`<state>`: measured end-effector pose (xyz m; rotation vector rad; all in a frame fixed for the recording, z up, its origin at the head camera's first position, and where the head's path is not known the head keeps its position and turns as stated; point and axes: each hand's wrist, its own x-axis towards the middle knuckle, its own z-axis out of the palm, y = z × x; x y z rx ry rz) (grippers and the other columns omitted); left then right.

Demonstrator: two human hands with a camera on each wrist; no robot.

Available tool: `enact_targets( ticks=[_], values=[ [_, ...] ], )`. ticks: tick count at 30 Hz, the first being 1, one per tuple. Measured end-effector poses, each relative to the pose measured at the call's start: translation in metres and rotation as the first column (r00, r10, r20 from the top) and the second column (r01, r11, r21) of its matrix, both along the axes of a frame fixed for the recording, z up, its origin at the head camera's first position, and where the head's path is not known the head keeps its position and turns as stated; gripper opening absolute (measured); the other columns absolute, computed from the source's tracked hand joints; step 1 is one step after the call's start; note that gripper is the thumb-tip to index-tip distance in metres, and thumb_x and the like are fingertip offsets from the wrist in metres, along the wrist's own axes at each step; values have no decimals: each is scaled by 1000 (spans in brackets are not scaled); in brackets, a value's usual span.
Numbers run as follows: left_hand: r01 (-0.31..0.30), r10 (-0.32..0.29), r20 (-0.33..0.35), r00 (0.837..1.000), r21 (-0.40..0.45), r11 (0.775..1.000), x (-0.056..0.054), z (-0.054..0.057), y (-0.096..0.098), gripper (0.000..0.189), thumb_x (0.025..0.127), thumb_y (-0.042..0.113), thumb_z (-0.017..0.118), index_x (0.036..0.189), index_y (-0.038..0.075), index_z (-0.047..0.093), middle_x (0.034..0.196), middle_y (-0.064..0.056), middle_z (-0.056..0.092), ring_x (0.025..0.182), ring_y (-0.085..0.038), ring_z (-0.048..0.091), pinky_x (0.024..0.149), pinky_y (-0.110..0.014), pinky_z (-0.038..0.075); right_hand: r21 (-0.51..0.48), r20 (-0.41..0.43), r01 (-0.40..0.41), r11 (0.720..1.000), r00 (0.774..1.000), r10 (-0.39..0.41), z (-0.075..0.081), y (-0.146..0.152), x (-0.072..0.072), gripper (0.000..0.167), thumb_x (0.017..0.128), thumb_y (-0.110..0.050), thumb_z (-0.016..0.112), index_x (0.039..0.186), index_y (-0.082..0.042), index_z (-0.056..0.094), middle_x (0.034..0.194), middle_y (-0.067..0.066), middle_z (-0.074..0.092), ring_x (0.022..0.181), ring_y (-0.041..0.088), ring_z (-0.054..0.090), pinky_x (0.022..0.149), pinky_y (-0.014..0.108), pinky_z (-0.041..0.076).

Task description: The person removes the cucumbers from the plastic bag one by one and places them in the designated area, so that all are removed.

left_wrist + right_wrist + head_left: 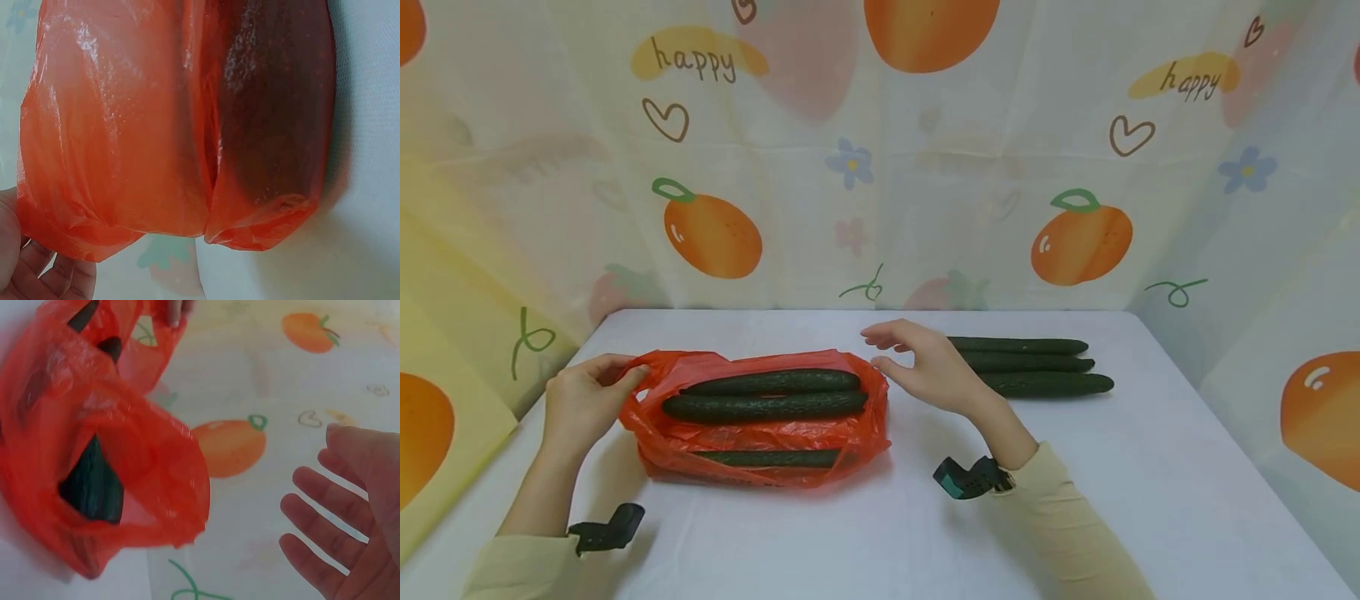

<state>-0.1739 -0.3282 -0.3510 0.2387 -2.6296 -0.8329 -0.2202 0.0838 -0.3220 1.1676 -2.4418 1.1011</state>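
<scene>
A red plastic bag lies on its side on the table, with dark green cucumbers inside; two show through its opening and another lies nearer the front. My left hand pinches the bag's upper left corner between thumb and fingers; the left wrist view shows the film stretched up from that hand. My right hand is just off the bag's right end, fingers spread and holding nothing. In the right wrist view a cucumber end shows inside the bag's open side.
Three more cucumbers lie side by side at the back right, partly behind my right hand. The table has a white cover. A cloth printed with oranges hangs around its back and sides.
</scene>
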Motion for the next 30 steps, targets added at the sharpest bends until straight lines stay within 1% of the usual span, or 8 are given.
enact_targets(
  ticks=[4,7,11,15,20,23,25,30],
  values=[
    [2,-2,-9,1000,-9,1000,0,0,1,35,89,31,59,105,1,66,95,-23,67,85,-29,56,54,-14,39,-19,9,-27,999,1000,27,1,-14,1,31,87,-12,61,118,-11,58,111,1,64,98,9,59,85,27,49],
    [3,-3,-13,1000,-17,1000,0,-1,1,34,88,31,59,104,1,67,93,-22,67,83,-27,56,54,-15,40,-25,23,-45,999,999,46,2,-25,2,31,87,-13,61,119,-10,58,112,0,63,99,9,59,85,27,49],
    [7,-7,-6,1000,-11,1000,-1,-1,2,34,88,30,59,104,1,67,94,-22,67,83,-26,55,54,-15,40,-24,55,-74,997,996,75,1,-39,4,32,88,-13,61,120,-9,57,113,4,63,101,16,59,87,32,49],
    [6,-6,6,1000,-1,1000,-1,-1,2,35,89,30,58,105,1,66,95,-22,67,85,-28,55,54,-15,40,-16,73,-99,995,992,100,-2,-53,4,33,88,-14,62,119,-8,57,113,7,62,101,19,59,88,33,49],
    [4,-5,25,1000,8,1000,-2,-1,3,35,89,31,57,107,1,66,96,-22,66,87,-29,54,53,-15,42,8,83,-120,993,989,119,-6,-70,3,35,88,-16,62,121,-8,56,115,6,61,101,17,59,88,31,48],
    [11,-12,36,999,17,1000,-3,-1,4,36,90,31,57,108,1,65,98,-22,66,88,-29,54,53,-14,42,54,103,-119,991,988,113,-8,-79,2,35,89,-20,61,122,-9,55,118,5,61,102,16,58,89,29,47],
    [11,-12,40,999,20,1000,-3,0,5,37,90,31,57,108,1,65,98,-23,66,89,-30,54,53,-14,41,82,123,-118,990,987,108,-9,-84,2,35,89,-22,60,123,-11,55,119,3,60,103,15,58,89,26,46],
    [8,-8,28,1000,12,1000,-3,-1,4,36,89,31,57,107,1,65,97,-22,66,87,-27,54,52,-14,41,107,169,-120,987,981,101,-11,-97,1,35,89,-24,60,122,-15,55,117,-4,60,99,8,59,88,19,45]
  ],
)
